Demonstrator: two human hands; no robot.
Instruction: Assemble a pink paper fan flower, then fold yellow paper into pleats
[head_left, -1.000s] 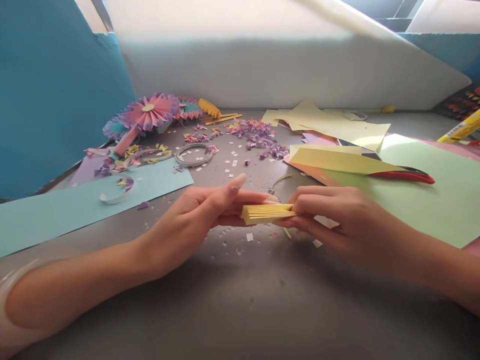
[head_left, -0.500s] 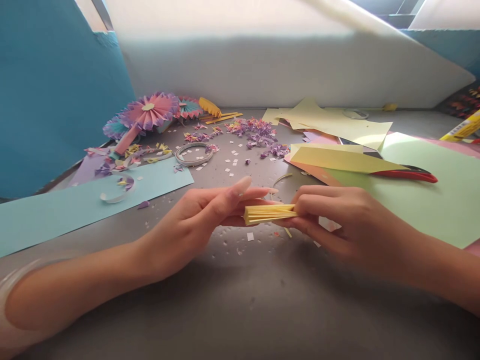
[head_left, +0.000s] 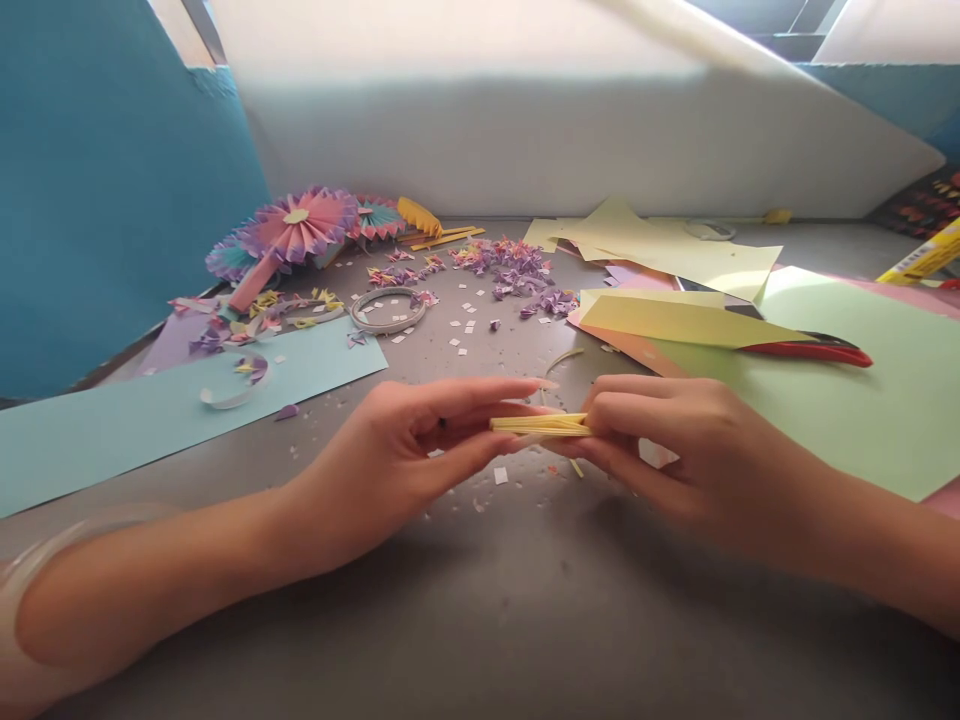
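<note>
A folded stack of yellow pleated paper (head_left: 538, 426) is held level between my two hands above the table. My left hand (head_left: 420, 435) presses its left part, with the thumb on the near side and the fingers behind. My right hand (head_left: 675, 430) pinches the right end between thumb and curled fingers, hiding that end. Small white paper squares and thin yellow slivers lie on the grey table (head_left: 480, 620) just beyond and below the paper.
Pleated paper rosettes (head_left: 300, 225) stand back left, near a roll of tape (head_left: 387, 311) and purple paper scraps (head_left: 517, 268). A light blue strip (head_left: 187, 410) lies left. At right are yellow sheets (head_left: 660, 250), red-handled scissors (head_left: 817, 350) and green paper (head_left: 877, 400).
My left thumb has come down from its raised position onto the near side of the pleated paper. The folds, fanned slightly before, are now pressed into a thinner stack.
</note>
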